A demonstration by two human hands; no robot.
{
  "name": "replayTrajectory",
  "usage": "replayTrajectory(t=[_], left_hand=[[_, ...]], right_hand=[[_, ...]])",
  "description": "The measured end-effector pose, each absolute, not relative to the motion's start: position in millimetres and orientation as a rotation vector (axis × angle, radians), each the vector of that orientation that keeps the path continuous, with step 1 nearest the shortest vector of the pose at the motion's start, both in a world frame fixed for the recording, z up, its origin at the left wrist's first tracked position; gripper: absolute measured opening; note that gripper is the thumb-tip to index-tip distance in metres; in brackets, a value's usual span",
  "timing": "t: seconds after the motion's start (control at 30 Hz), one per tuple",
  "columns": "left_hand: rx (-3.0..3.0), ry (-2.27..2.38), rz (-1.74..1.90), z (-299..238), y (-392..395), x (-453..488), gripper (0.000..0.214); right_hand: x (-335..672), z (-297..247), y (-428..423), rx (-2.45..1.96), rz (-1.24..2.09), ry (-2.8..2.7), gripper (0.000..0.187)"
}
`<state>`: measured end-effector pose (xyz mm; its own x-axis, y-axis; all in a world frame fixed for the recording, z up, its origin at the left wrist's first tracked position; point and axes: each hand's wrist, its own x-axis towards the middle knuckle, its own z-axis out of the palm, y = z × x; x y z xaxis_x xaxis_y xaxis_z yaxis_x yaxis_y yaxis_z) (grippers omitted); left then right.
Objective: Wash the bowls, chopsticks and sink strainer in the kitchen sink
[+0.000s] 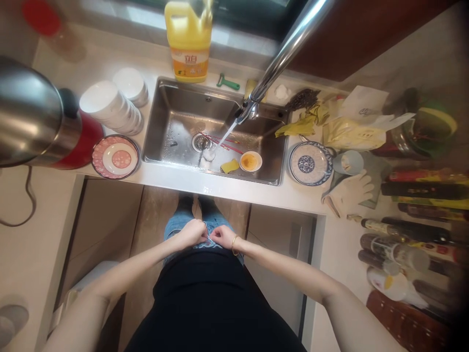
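My left hand (193,232) and my right hand (223,236) meet at my waist, in front of the sink's edge. Both are closed, fingers pinched at the front of my blue jeans (176,221), just below the black top. A bangle circles the right wrist. Beyond them, water runs from the faucet (271,73) into the steel sink (223,110). Inside the sink lie several red chopsticks (229,145), a yellow sponge (229,166) and a small white bowl (251,161) with an orange-yellow inside. Neither hand touches these.
Left of the sink are stacked white bowls (106,105) and pink-patterned plates (116,156). A yellow detergent jug (188,44) and green peeler (227,82) stand behind. On the right are blue-patterned plates (310,164), pale gloves (350,190) and several bottles (395,249).
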<state>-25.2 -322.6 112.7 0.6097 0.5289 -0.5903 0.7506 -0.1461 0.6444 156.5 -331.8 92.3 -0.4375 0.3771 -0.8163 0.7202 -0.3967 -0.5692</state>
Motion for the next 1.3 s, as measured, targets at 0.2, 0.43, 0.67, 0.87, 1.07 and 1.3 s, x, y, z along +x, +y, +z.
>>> replayTrajectory(t=[0.2,0.43,0.67,0.87,1.07,1.3], left_hand=[[1.929,1.022,-0.259,112.5,-326.2,-20.3,0.015],[1.994,1.028,-0.162,111.5,-333.1,-24.7,0.017],[2.123,0.742,-0.002,118.3,-327.0,-46.0,0.025],[2.307,0.583,0.013,121.6,-319.7,-49.1,0.029],[2.506,0.146,0.184,111.3,-299.2,-32.4,0.03],[2.254,-0.218,0.19,106.4,-260.6,13.6,0.033]], right_hand=[[153.4,107.0,-296.2,1.445,-1.976,1.045,0.012],[129.3,101.7,-284.2,1.284,-1.745,1.061,0.025],[141.7,86.9,-282.8,1.117,-2.209,0.795,0.012],[146.1,78.9,-285.9,1.131,-2.429,0.493,0.019],[151.1,76.9,-283.3,1.182,-2.433,0.392,0.027],[174.6,80.7,-274.3,1.19,-2.354,0.601,0.035]])
